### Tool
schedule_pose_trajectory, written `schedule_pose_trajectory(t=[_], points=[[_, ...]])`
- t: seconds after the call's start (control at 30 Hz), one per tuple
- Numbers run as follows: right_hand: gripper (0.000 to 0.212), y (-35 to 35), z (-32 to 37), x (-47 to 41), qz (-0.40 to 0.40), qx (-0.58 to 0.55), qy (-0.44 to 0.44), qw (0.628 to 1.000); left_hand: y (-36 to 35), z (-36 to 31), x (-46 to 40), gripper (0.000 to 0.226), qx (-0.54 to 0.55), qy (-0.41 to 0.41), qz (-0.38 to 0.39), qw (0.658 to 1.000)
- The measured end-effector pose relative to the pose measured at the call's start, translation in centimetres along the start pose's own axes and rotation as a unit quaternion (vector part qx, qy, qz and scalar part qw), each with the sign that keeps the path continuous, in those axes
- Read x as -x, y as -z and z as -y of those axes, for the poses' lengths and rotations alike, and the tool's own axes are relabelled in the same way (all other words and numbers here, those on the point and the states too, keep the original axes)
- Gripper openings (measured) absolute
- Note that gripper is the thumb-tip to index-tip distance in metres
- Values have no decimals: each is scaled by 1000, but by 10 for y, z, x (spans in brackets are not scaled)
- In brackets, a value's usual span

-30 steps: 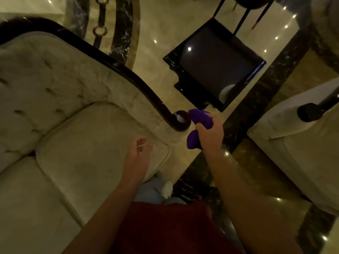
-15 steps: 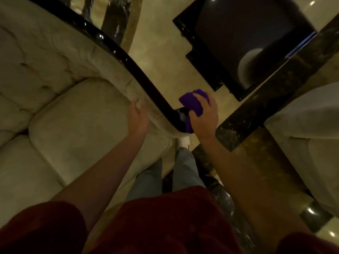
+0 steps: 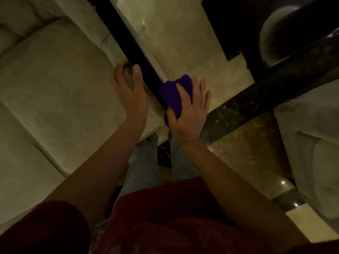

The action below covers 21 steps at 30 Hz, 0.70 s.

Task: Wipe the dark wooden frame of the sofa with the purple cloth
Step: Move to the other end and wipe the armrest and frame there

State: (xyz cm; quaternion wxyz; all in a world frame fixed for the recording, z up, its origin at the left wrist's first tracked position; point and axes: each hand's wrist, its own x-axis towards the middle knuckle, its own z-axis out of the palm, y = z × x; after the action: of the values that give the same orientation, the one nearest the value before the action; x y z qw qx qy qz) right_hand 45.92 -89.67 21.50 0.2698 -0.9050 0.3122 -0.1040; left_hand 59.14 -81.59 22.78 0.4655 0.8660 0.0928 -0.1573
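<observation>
The dark wooden frame (image 3: pixel 132 44) runs diagonally along the top of the cream sofa's armrest, from the upper middle down to the centre. A bunched purple cloth (image 3: pixel 174 94) lies pressed over the frame's lower end, which it hides. My right hand (image 3: pixel 189 114) grips the cloth from above. My left hand (image 3: pixel 130 88) rests with spread fingers on the padded armrest just left of the frame, thumb touching the wood.
The cream sofa seat cushion (image 3: pixel 60 88) fills the left. A black side table (image 3: pixel 244 28) stands at the upper right on the glossy marble floor (image 3: pixel 183 43). Another cream armchair (image 3: pixel 311 143) is at the right edge. My legs stand between sofa and chair.
The view has dropped closer over the armrest. My right hand brought the cloth from beside the frame's end onto it. My left hand moved from above the cushion onto the armrest.
</observation>
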Motion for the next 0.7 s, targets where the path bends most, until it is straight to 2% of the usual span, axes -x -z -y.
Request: schedule_pose_trajectory(t=[0.07,0.13,0.2,0.3,0.37,0.47,0.6,0.7], points=[[61,-4,9,-2,-7,-3,-7,1000,11,-3,-14,47,69,59,-2,996],[61,-9,14,-6,-5,-15,-2,1000,25,-8,-32,39,133,121,-38,983],[61,-17,25,-11,-4,-22,-1,1000,31,-17,-55,26,120,135,-39,983],[65,-31,46,-26,6,-40,5,999,31,-27,-89,26,120,146,-32,981],[67,-38,58,-39,-8,-57,-6,998,32,-30,-108,33,135,180,-36,974],[68,-47,65,-65,-35,-75,19,996,42,-31,-132,47,168,234,4,958],[67,-53,82,-82,-47,-47,50,997,59,-28,-153,78,181,204,32,962],[61,-50,99,-92,-44,-26,46,998,65,-17,-155,88,170,187,44,967]])
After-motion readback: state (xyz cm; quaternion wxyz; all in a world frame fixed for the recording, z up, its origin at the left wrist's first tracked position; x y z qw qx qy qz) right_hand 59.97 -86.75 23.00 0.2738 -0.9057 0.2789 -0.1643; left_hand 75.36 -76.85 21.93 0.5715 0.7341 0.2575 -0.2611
